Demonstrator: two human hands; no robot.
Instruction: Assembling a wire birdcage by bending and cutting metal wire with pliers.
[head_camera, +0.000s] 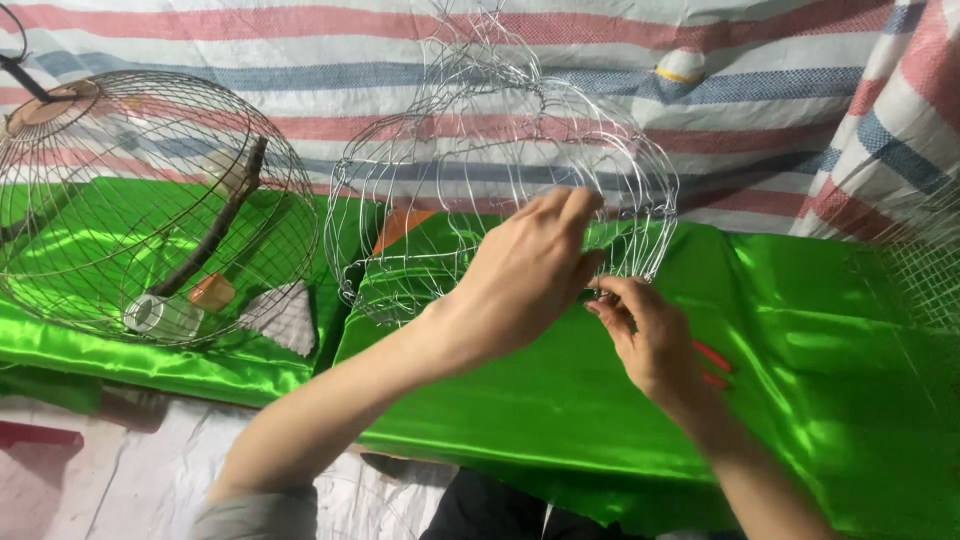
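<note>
A silvery wire cage frame (470, 150), part-built and dome-shaped, stands tilted on shiny green cloth (800, 330). My left hand (530, 275) grips its wires near the lower right rim, fingers curled around them. My right hand (650, 335) is just below and to the right, fingers pinched at the rim wires; a red-handled tool (712, 358) shows behind the palm, and I cannot tell if the hand holds it.
A finished round wire cage (150, 200) sits at the left with a dark perch, a white cup (160, 315) and an orange cup (212, 292) inside. A striped tarp (780, 90) hangs behind. Wire mesh (925, 270) lies at the right edge.
</note>
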